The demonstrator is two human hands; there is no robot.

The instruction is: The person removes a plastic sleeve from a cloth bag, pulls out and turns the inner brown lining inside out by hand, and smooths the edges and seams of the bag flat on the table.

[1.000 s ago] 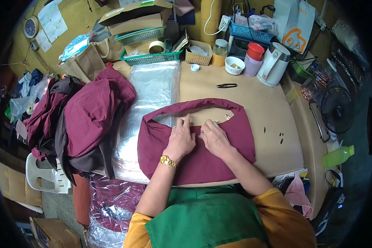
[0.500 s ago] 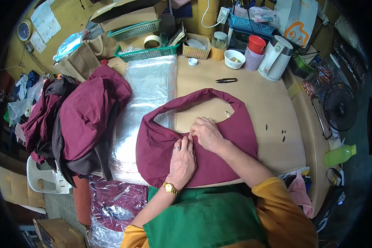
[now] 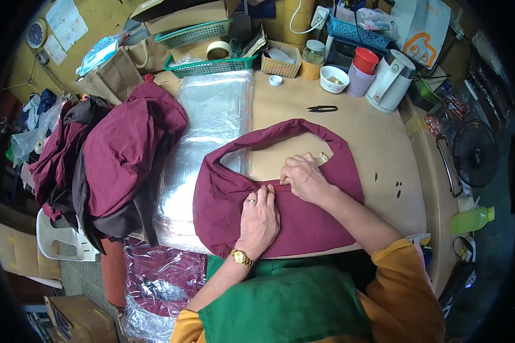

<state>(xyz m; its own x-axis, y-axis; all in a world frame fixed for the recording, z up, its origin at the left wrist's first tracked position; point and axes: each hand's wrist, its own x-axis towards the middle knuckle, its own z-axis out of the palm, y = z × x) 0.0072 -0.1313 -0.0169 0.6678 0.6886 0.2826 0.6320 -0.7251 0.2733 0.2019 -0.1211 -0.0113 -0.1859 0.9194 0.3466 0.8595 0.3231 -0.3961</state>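
A maroon cloth shoulder bag point(image 3: 320, 220) lies flat on the table, its broad strap looped away from me around the opening. My left hand point(image 3: 260, 220), with a ring and a gold watch, rests flat on the bag, fingertips at the opening's edge. Just right of those fingertips, my right hand point(image 3: 304, 177) is closed in a pinch on the bag's top edge. Whether a zip pull or only cloth is between its fingers is hidden.
Clear plastic bags point(image 3: 212, 126) are stacked left of the bag, beside a heap of maroon and dark cloth point(image 3: 117, 151). Black thread snips point(image 3: 323, 108) lie beyond the strap. A white kettle point(image 3: 390, 80), cups and baskets line the back.
My right hand has slid a little rightward along the bag's opening edge, away from my left fingertips. The whole view has shifted slightly.
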